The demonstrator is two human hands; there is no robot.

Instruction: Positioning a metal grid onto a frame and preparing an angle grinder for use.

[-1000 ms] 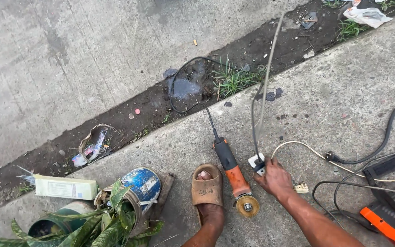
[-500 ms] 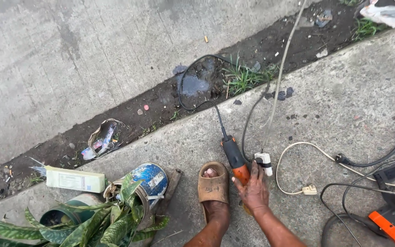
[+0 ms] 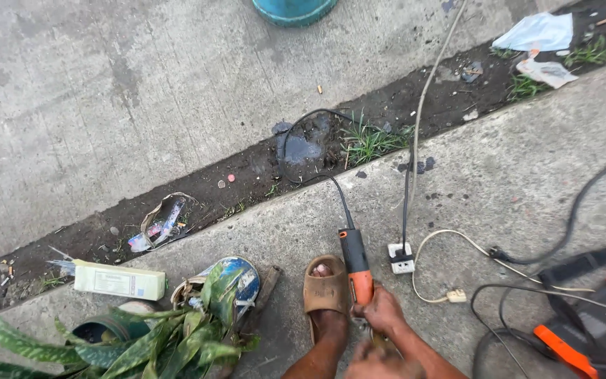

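An orange and black angle grinder [image 3: 355,263] lies on the concrete slab, its black cable [image 3: 303,140] looping up into the dirt strip. My right hand [image 3: 384,312] is closed around the grinder's orange body. My left hand [image 3: 376,363] sits just below it at the bottom edge, over the grinder's head, which it hides; its grip is unclear. My foot in a brown sandal [image 3: 325,288] rests right beside the grinder on its left.
A white socket block [image 3: 401,258] with a plugged black lead lies right of the grinder. A white cord [image 3: 450,242] and an orange and black machine [image 3: 597,330] are at lower right. A blue can [image 3: 236,277], plant [image 3: 163,337] and box [image 3: 119,281] stand left.
My right hand moved left from the white socket block onto the grinder and closed on it. My left hand has come into view below it.
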